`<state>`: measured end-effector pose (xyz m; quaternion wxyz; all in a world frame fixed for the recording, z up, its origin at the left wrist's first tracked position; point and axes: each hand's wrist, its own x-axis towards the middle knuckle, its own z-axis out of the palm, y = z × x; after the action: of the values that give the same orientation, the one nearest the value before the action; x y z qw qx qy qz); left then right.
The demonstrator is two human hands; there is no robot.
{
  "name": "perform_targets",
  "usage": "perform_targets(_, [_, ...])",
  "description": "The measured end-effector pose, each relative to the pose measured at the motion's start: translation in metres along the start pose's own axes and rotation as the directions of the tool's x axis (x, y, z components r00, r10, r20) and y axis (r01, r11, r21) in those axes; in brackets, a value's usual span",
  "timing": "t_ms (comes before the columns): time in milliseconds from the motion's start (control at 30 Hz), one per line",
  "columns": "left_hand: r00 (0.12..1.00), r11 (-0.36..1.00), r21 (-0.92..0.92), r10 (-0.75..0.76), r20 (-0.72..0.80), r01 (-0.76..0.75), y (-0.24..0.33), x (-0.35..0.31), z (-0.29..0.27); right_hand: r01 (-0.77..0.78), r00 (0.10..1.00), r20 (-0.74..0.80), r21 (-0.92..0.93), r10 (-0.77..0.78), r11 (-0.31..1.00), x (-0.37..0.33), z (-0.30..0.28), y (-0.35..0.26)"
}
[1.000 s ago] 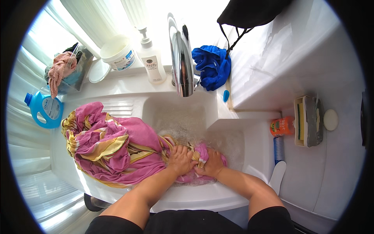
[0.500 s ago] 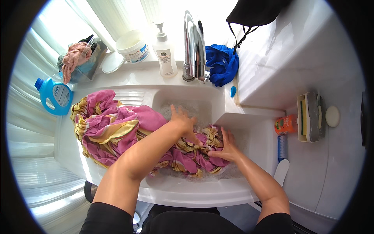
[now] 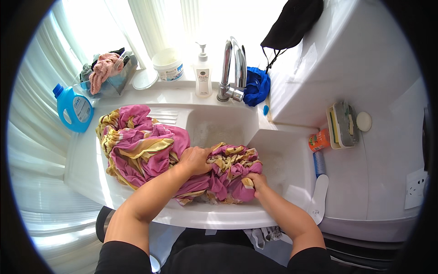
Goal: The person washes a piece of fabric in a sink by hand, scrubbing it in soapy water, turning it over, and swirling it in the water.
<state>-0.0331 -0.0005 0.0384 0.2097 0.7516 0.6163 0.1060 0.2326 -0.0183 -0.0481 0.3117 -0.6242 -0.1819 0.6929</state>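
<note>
A large wet pink and yellow cloth (image 3: 150, 150) lies bunched, one part heaped on the washboard side of the white sink (image 3: 191, 219), the other hanging into the basin. My left hand (image 3: 196, 160) is closed on a gathered fold near the cloth's middle. At the right end of the bunch, my right hand (image 3: 258, 181) grips the fabric, its fingertips partly hidden in the folds. Cloudy, sudsy water (image 3: 214, 132) shows behind the cloth in the basin.
Along the back ledge stand a chrome tap (image 3: 228, 73), a white pump bottle (image 3: 202, 75), a white tub (image 3: 168, 66) and a blue cloth (image 3: 258, 86). A blue detergent jug (image 3: 75, 109) is at left. At right are an orange bottle (image 3: 319, 140), a brush (image 3: 319, 164) and a sponge holder (image 3: 343, 125).
Both hands went from spread fingers over the cloth to gripping it. My left hand moved down and left. The bunched end in the basin has shifted left and risen; the view has tilted slightly.
</note>
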Motion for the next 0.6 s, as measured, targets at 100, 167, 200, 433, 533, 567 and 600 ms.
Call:
perform_targets(100, [0.979,0.954,-0.3,-0.04,-0.2,-0.022,-0.008,-0.018,-0.029,-0.136,0.966,0.255,0.342,0.047,0.93,-0.022,0.003,-0.009])
perform_targets(167, [0.963,0.899,-0.433,-0.055,-0.265,-0.068,-0.007,-0.03,-0.056,-0.085,0.938,0.341,0.418,-0.069,0.904,-0.045,0.021,-0.025])
perform_targets(200, [0.974,0.88,-0.475,-0.123,-0.192,0.017,0.001,-0.039,-0.081,-0.07,0.914,0.384,0.458,-0.126,0.886,-0.051,0.029,-0.03])
perform_targets(433, [0.839,0.822,-0.513,-0.083,-0.537,-0.247,-0.045,-0.097,-0.151,0.305,0.674,0.538,0.422,-0.506,0.854,-0.093,0.114,-0.08])
perform_targets(533, [0.784,0.719,-0.637,-0.214,-0.583,-0.277,-0.073,-0.13,-0.166,0.252,0.611,0.628,0.423,-0.482,0.87,-0.109,0.159,-0.094])
perform_targets(567, [0.751,0.712,-0.644,-0.255,-0.609,-0.28,-0.075,-0.143,-0.174,0.216,0.599,0.661,0.41,-0.452,0.886,-0.113,0.176,-0.094])
perform_targets(600, [0.704,0.75,-0.584,-0.231,-0.671,-0.311,-0.092,-0.153,-0.175,0.178,0.584,0.695,0.394,-0.419,0.902,-0.118,0.193,-0.093])
